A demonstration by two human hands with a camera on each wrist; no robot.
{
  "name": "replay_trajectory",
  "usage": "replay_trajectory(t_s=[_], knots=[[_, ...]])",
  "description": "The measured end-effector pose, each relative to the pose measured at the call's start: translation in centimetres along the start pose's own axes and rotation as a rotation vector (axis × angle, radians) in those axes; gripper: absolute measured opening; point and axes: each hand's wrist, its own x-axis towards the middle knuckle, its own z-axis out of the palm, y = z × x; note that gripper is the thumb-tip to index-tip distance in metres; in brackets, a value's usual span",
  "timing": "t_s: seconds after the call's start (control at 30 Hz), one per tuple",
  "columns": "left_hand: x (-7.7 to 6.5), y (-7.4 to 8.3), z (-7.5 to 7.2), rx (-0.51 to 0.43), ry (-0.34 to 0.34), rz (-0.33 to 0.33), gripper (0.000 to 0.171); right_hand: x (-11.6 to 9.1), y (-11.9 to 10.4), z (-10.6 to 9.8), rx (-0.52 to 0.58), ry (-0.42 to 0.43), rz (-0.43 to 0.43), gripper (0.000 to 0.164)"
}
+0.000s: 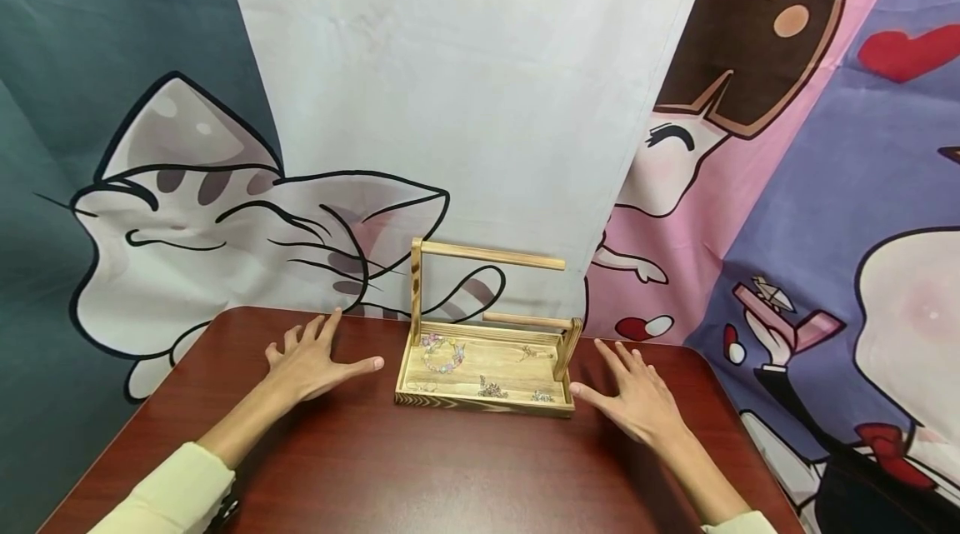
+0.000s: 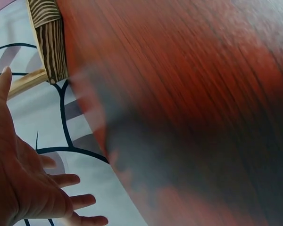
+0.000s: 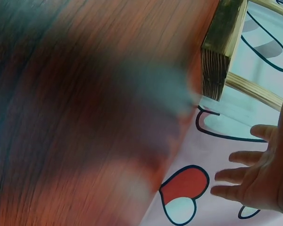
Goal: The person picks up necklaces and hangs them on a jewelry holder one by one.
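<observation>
Head view shows a wooden stand (image 1: 483, 411) on the red-brown table (image 1: 450, 467), close to the middle of the table's far edge. Its base is a shallow tray; a tall post (image 1: 416, 292) rises at the tray's left end and carries an upper bar (image 1: 491, 254), while a short post (image 1: 568, 348) at the right end carries a lower bar (image 1: 528, 321). Inside the tray, a pastel beaded bracelet (image 1: 448, 368) lies toward the back left corner, a gold-toned piece (image 1: 531, 352) near the back right corner, a dark metallic cluster (image 1: 491, 390) along the front edge, and a smaller cluster (image 1: 542, 396) by the front right corner; the last two are too small to make out. The left hand (image 1: 306, 363) is toward the table's far left corner, well apart from the tray, fingers spread and thumb pointing at it. The right hand (image 1: 637, 396), fingers likewise apart, is toward the far right corner, its thumb tip just beside the tray's right edge; whether they touch cannot be told. Pale sleeves (image 1: 176, 488) cover both forearms in part. Beyond the far edge hangs a printed cloth (image 1: 465, 101) with a cartoon cat (image 1: 180, 217).
</observation>
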Motion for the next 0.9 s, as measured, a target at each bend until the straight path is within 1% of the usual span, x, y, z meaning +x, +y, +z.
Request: replay_trajectory(t_s=[0.23,0.4,0.57,0.77,0.9], knots=[[0.2,0.4,0.1,-0.053,-0.038,-0.013,0.139,-0.1,-0.9,0.1,0.018,0.026,-0.034,0.094],[0.1,0.9,0.3,-0.112,-0.074,-0.033,0.134,-0.1,-1.5,0.4,0.029,0.031,-0.041,0.092],[0.1,1.3,0.7,-0.150,-0.108,-0.053,0.130,-0.2,-2.3,0.7,0.031,0.035,-0.059,0.091],[0.2,1.9,0.6,-0.222,-0.117,-0.020,0.125,-0.3,-3.3,1.0,0.057,0.049,-0.070,0.087],[0.3,2.4,0.7,-0.252,-0.117,0.000,0.122,-0.3,-4.0,1.4,0.078,0.051,-0.084,0.083]])
